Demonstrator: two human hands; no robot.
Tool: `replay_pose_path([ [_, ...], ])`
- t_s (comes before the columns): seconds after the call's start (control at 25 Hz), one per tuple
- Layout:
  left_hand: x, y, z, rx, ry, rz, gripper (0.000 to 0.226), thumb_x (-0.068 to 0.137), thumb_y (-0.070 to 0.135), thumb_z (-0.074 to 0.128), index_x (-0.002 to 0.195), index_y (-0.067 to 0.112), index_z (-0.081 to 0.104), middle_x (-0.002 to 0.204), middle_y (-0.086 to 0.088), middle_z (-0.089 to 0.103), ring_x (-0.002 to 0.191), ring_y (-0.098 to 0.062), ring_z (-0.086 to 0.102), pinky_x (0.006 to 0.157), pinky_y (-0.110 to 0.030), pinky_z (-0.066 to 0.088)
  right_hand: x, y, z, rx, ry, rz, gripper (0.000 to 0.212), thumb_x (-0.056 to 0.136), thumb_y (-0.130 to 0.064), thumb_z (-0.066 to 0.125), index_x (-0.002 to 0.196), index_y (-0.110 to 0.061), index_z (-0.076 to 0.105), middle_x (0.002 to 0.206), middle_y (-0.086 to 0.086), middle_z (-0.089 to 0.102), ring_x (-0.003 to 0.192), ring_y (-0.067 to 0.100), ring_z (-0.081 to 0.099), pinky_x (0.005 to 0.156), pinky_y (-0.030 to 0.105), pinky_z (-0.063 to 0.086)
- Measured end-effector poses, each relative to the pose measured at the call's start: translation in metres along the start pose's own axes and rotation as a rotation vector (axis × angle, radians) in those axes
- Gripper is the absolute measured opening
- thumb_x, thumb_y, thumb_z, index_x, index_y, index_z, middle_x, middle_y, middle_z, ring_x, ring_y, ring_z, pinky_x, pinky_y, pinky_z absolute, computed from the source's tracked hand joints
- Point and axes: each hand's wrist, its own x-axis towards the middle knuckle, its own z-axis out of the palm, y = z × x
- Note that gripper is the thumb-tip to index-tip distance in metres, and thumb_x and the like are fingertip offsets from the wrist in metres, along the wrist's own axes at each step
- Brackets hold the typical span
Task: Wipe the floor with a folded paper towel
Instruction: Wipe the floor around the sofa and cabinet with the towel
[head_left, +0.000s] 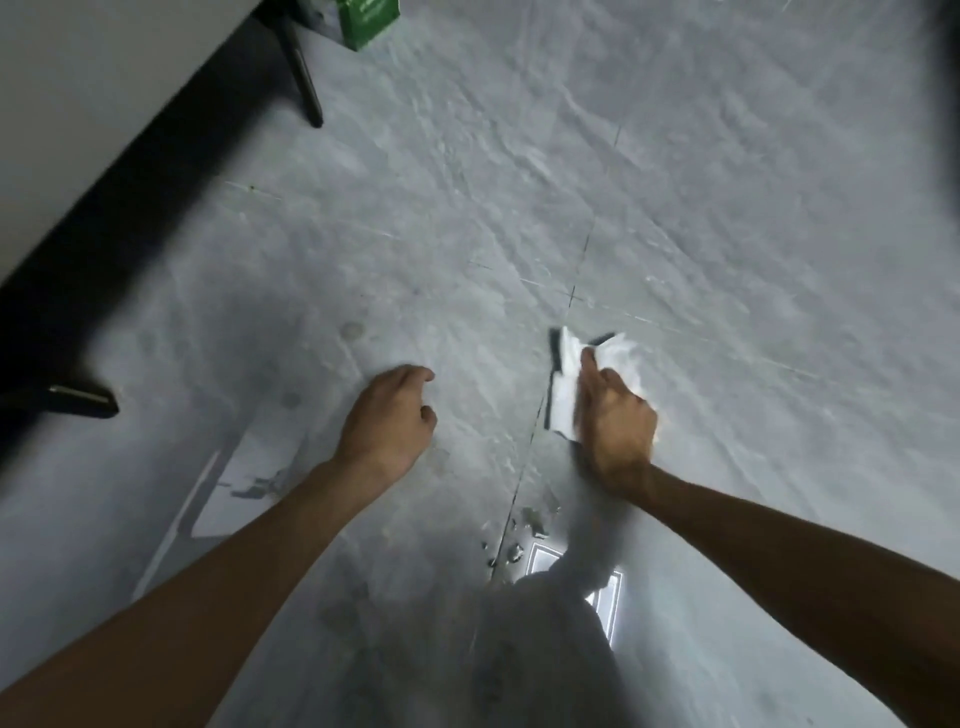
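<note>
Two hands: right hand (617, 418) seemingly grips paper towel (567, 382); left hand (387, 422) loosely curled.

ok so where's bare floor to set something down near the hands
The grey marbled tile floor is bare beyond the right hand and its white folded paper towel, up to the green box. A narrower strip lies between the left hand and the towel. Crowded: black furniture legs far left, specks nearer the body.
</note>
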Motion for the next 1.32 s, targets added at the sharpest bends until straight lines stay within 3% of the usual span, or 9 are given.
replay_pose_path([
  [0.24,0.007,-0.015,-0.02,-0.114,0.104,-0.051,0.025,0.085,0.01,0.06,0.107,0.019,0.066,0.097,-0.003,0.071,0.095,-0.023,0.065,0.084,-0.034,0.053,-0.041,-0.043,0.019,-0.005,-0.097,-1.124,0.055,0.084,-0.012,0.063,0.137,-0.023,0.053,0.086,-0.004,0.063,0.063,0.015,0.061,0.053,0.028,0.046],
  [0.44,0.009,-0.068,-0.06,0.023,0.315,-0.254,0.026,0.088,0.014,0.053,0.113,0.015,0.063,0.105,-0.015,0.07,0.099,-0.034,0.063,0.083,-0.037,0.048,0.067,-0.048,0.015,-0.043,0.071,-0.204,0.049,0.093,-0.017,0.049,0.141,-0.026,0.046,0.108,0.011,0.066,0.081,0.037,0.067,0.061,0.038,0.046],
  [0.56,0.01,-0.102,-0.07,0.181,0.172,-0.352,0.041,0.09,0.019,0.051,0.129,0.006,0.044,0.119,-0.025,0.058,0.111,-0.038,0.054,0.091,-0.041,0.044,0.118,-0.123,0.028,0.069,0.106,0.168,0.038,0.098,-0.016,0.037,0.136,-0.018,0.046,0.111,0.014,0.065,0.091,0.038,0.065,0.068,0.039,0.044],
  [0.68,0.009,-0.117,-0.064,0.263,0.029,-0.428,0.053,0.095,0.025,0.045,0.141,0.005,0.027,0.129,-0.033,0.046,0.12,-0.045,0.046,0.094,-0.045,0.043,0.126,-0.197,0.04,0.05,0.009,-0.202,0.043,0.1,-0.021,0.035,0.143,-0.02,0.039,0.116,0.012,0.061,0.092,0.037,0.064,0.067,0.04,0.043],
  [0.84,0.019,-0.121,-0.066,0.193,0.003,-0.443,0.048,0.093,0.024,0.044,0.136,0.003,0.035,0.121,-0.036,0.05,0.118,-0.047,0.045,0.092,-0.044,0.043,0.081,-0.201,0.042,0.007,-0.208,-1.425,0.05,0.091,-0.012,0.054,0.14,-0.021,0.049,0.094,0.005,0.064,0.075,0.027,0.065,0.054,0.035,0.048],
  [0.92,0.022,-0.123,-0.067,0.207,0.009,-0.42,0.049,0.09,0.021,0.045,0.133,0.0,0.036,0.115,-0.034,0.055,0.117,-0.046,0.045,0.092,-0.044,0.042,0.118,-0.186,0.03,-0.087,-0.255,-1.395,0.047,0.095,-0.015,0.047,0.141,-0.026,0.047,0.105,0.006,0.064,0.091,0.027,0.065,0.071,0.037,0.051],
  [1.12,0.025,-0.124,-0.061,0.261,-0.024,-0.423,0.06,0.09,0.022,0.044,0.142,-0.001,0.025,0.117,-0.03,0.059,0.121,-0.045,0.044,0.1,-0.046,0.038,0.176,-0.238,0.026,0.036,-0.043,-0.242,0.036,0.102,-0.033,0.035,0.134,-0.025,0.047,0.115,0.013,0.063,0.097,0.04,0.063,0.078,0.044,0.045],
  [1.2,0.026,-0.126,-0.064,0.227,0.0,-0.439,0.064,0.091,0.022,0.044,0.145,-0.001,0.019,0.122,-0.033,0.055,0.12,-0.044,0.045,0.101,-0.044,0.037,0.131,-0.268,0.042,0.116,-0.107,-0.414,0.034,0.103,-0.025,0.037,0.133,-0.017,0.051,0.108,0.016,0.066,0.09,0.039,0.065,0.072,0.045,0.046],
  [1.32,0.02,-0.131,-0.075,0.071,0.065,-0.465,0.063,0.093,0.022,0.042,0.148,0.005,0.016,0.131,-0.029,0.05,0.119,-0.04,0.049,0.097,-0.04,0.038,0.047,-0.253,0.047,0.13,-0.263,-1.246,0.045,0.088,-0.008,0.056,0.132,-0.02,0.058,0.086,0.006,0.065,0.069,0.028,0.065,0.053,0.037,0.047],
])
